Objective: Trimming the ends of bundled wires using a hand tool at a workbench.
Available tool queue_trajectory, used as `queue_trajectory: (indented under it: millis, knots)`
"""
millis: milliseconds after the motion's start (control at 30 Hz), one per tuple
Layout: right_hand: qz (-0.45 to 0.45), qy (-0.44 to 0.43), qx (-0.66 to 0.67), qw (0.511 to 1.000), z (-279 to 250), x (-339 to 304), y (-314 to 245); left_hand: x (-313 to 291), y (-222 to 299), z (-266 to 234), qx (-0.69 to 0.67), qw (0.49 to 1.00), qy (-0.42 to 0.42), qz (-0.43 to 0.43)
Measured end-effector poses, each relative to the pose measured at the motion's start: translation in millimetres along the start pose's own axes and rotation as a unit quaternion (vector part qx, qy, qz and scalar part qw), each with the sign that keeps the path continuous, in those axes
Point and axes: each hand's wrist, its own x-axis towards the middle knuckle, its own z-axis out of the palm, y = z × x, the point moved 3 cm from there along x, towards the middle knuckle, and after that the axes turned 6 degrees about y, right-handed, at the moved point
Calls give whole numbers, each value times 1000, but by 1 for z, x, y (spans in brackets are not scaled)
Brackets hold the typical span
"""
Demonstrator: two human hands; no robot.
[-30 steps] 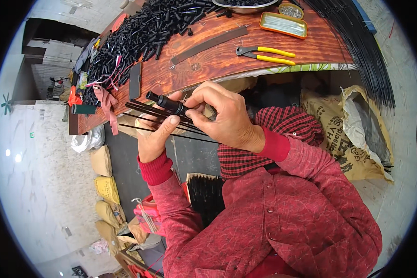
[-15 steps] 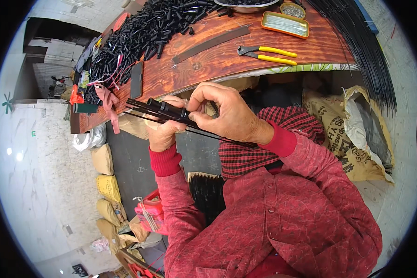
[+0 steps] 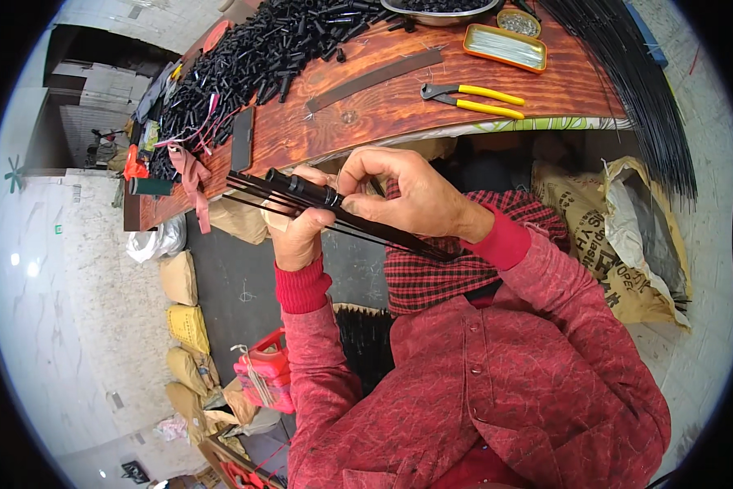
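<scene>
My left hand (image 3: 301, 238) is closed around a black ribbed plastic tube (image 3: 303, 190), which looks like an umbrella runner. Several thin black rods (image 3: 387, 231) lie along it in a bundle, slanting from upper left to lower right, like umbrella ribs. At the tube's right end, my right hand (image 3: 415, 196) has thumb and forefinger pinched together. What sits between those fingertips is too small to make out; a fine strand seems to show near them. Both hands work in front of the table's near edge, over my lap with its red-and-black checked cloth (image 3: 431, 281).
On the wooden table (image 3: 366, 110) lie a heap of black tubes (image 3: 244, 77), a flat metal bar (image 3: 374, 79), yellow-handled pliers (image 3: 472, 99) and a tray of thin wires (image 3: 506, 49). Long black rods (image 3: 643, 106) overhang its right end. An open sack (image 3: 603, 228) stands at right.
Both hands and the black tube have shifted slightly to the right. My right hand keeps its pinch at the tube's end, and my left hand keeps its hold.
</scene>
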Motion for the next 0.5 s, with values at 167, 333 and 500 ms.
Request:
queue_trajectory:
  millis: [167, 333, 500]
  knots:
    - [20, -19, 2, 1000, -3, 1, -3, -2, 1, 4, 6, 1000, 6, -4]
    - [57, -2, 54, 997, -1, 1, 3, -5, 2, 6, 25, 1000, 20, 0]
    - [47, 2, 41, 998, -2, 0, -1, -10, 13, 5, 73, 997, -10, -4]
